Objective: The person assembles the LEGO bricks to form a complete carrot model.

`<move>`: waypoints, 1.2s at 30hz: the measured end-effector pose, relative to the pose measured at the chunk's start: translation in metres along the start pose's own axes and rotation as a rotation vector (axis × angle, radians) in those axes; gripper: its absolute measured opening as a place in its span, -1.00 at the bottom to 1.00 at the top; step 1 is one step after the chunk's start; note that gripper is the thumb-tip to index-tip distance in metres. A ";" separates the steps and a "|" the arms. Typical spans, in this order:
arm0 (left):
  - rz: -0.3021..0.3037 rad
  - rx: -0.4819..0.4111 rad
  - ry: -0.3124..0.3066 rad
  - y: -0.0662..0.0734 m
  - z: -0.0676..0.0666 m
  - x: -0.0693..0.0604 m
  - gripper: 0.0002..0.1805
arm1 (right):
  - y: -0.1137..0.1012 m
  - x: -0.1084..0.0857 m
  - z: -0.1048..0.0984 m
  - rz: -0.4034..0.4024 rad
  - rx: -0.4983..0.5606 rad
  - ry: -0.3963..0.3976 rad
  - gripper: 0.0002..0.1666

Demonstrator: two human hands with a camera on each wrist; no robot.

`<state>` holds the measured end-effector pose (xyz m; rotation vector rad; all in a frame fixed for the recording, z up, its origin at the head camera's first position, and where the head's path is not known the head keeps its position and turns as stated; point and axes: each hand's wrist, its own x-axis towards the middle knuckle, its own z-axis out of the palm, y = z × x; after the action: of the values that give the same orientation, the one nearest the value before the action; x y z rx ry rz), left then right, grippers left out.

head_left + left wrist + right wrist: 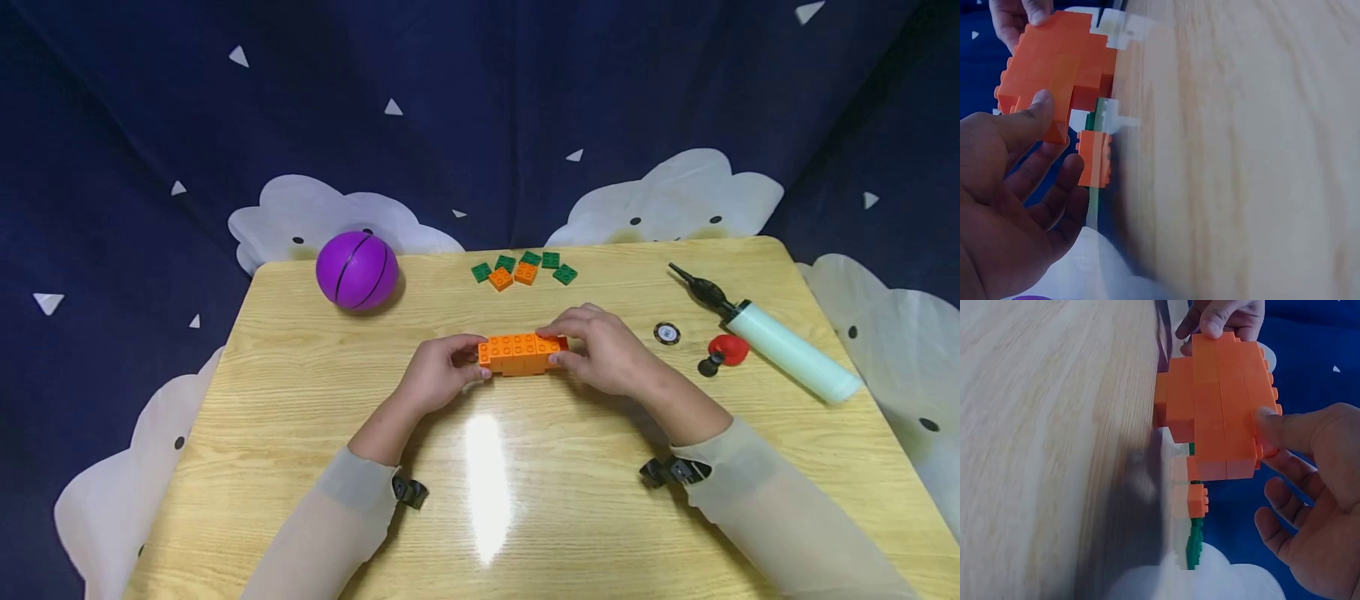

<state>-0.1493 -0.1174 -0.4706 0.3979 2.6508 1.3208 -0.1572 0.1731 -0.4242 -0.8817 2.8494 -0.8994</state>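
Stepped layers of orange building bricks (517,352) form one block in front of me, with its studs facing up. My left hand (437,372) pinches its left end between thumb and forefinger. At the opposite end, my right hand (609,352) grips the block, fingers behind and thumb in front. In the left wrist view, the left thumb (1038,112) presses on the orange side, and the other fingers are loosely bent. The right wrist view shows the right thumb (1272,428) on a top-layer brick; the fingertips behind it are partly hidden.
Several loose green bricks (565,274) and two orange bricks (501,278) lie at the table's back edge. A purple ball (357,271) sits back left. On the right are a round chip (667,333), a red piece with a black knob (729,350), and a hand pump (791,350).
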 end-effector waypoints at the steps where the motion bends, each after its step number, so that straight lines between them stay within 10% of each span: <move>1: -0.001 0.001 -0.001 0.000 0.000 0.000 -0.53 | 0.002 0.000 0.000 0.000 0.021 -0.002 -0.55; 16: 0.008 0.014 -0.021 -0.001 -0.004 -0.002 -0.54 | 0.029 0.011 0.005 0.128 0.449 -0.088 -0.49; 36: -0.006 0.001 -0.045 0.000 -0.001 0.000 -0.49 | 0.054 0.056 0.018 0.249 0.311 -0.012 -0.51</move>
<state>-0.1497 -0.1182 -0.4698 0.4142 2.6139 1.2924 -0.2286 0.1704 -0.4600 -0.4852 2.6245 -1.2463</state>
